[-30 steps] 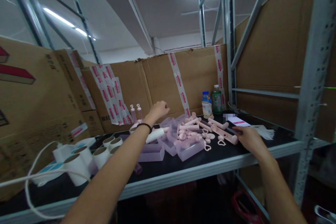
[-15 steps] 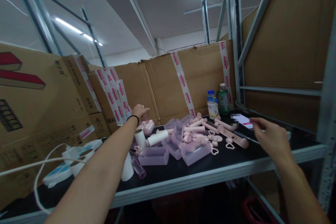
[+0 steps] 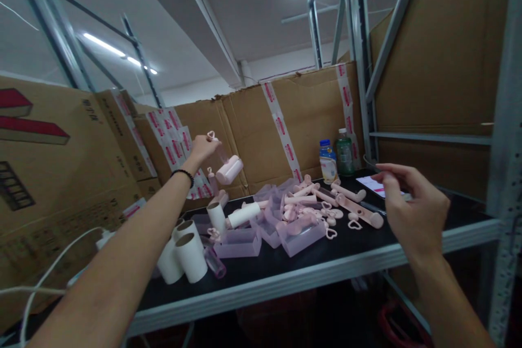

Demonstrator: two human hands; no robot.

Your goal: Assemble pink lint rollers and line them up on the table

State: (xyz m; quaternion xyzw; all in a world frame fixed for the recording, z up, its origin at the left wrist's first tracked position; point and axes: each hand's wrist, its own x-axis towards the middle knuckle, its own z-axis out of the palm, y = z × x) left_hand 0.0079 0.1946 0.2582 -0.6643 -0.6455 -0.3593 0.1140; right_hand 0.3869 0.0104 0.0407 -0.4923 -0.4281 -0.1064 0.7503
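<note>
dangling pink roller (image 3: 229, 171) below left grip (image 3: 203, 148)

Paper rolls (image 3: 183, 253) stand left of the trays (image 3: 269, 231) on the shelf (image 3: 326, 266), bottles (image 3: 336, 159) behind.

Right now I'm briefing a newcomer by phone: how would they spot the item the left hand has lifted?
Start at the black shelf top strewn with pink parts. Above its back left end, before the taped cardboard boxes, the left hand is raised. It holds a pink lint roller by a clear handle; unlike the rest, it is in the air.
</note>
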